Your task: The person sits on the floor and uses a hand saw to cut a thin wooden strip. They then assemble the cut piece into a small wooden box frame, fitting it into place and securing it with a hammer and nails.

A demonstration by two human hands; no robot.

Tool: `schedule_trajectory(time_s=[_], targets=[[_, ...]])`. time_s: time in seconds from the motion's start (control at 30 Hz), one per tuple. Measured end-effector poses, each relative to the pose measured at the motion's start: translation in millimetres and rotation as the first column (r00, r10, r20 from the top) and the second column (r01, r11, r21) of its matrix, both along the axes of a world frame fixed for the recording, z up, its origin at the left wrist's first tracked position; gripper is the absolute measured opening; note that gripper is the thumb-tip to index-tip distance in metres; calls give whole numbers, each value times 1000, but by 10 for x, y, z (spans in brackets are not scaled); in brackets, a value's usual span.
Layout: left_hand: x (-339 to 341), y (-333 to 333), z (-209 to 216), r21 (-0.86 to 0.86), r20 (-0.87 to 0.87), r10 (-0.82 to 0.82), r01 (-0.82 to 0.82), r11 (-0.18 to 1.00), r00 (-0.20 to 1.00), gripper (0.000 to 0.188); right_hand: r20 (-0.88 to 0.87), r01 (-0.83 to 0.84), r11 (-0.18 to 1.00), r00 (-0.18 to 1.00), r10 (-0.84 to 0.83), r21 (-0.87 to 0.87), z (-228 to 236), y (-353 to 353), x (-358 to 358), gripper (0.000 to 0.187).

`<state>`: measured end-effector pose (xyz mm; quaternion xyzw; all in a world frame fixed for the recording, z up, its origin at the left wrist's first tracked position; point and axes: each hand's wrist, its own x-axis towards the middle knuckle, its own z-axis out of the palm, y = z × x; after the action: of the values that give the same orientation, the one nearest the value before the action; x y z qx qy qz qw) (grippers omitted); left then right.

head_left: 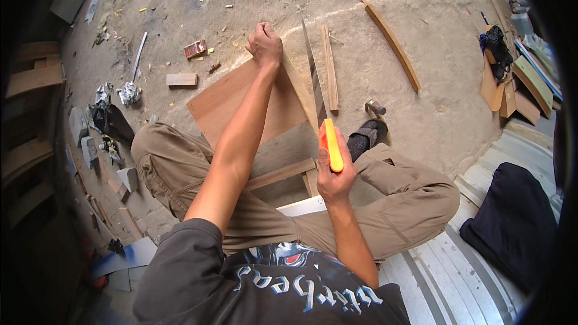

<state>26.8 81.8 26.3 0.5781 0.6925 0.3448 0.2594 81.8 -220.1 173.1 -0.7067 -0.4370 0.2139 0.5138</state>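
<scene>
My right hand (338, 174) is wrapped round the yellow-orange handle of a handsaw (313, 78), whose long blade points away from me. The blade lies close along the right edge of a brown wooden board (229, 103); whether its teeth touch the wood I cannot tell. At the board's far corner my left hand (265, 43) is closed on the edge, its fingertips partly hidden. A pale wood strip (299, 93) runs along the board's right side. Under the board, between my crossed legs, shows a wooden frame piece (280, 176).
Right of the saw lie a narrow wood strip (330, 69), a longer wooden batten (394, 45) and a hammer (375, 108) by my foot. A wood block (182, 79) and small red box (195, 49) lie to the left. Dark cloth (512, 222) rests on corrugated sheeting (442, 265).
</scene>
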Motion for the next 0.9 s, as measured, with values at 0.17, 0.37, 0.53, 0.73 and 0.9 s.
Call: schedule_trajectory(time_s=[0.17, 0.37, 0.53, 0.73, 0.9], targets=[[11, -77, -74, 28, -248, -60, 69, 997, 967, 33, -32, -85, 995, 996, 83, -50, -2, 20, -82, 50], [101, -42, -69, -54, -180, -24, 14, 998, 983, 31, 46, -127, 991, 991, 129, -42, -38, 99, -94, 51], [109, -9, -29, -92, -210, 23, -44, 995, 977, 31, 57, -173, 982, 982, 178, -73, -42, 64, -79, 51], [138, -5, -15, -130, -199, -3, -24, 991, 980, 30, 11, -171, 978, 985, 173, -119, 38, 176, 0, 48], [135, -13, -25, -76, -201, 14, -30, 997, 979, 31, 110, -140, 990, 984, 141, -17, 68, 195, 61, 44]])
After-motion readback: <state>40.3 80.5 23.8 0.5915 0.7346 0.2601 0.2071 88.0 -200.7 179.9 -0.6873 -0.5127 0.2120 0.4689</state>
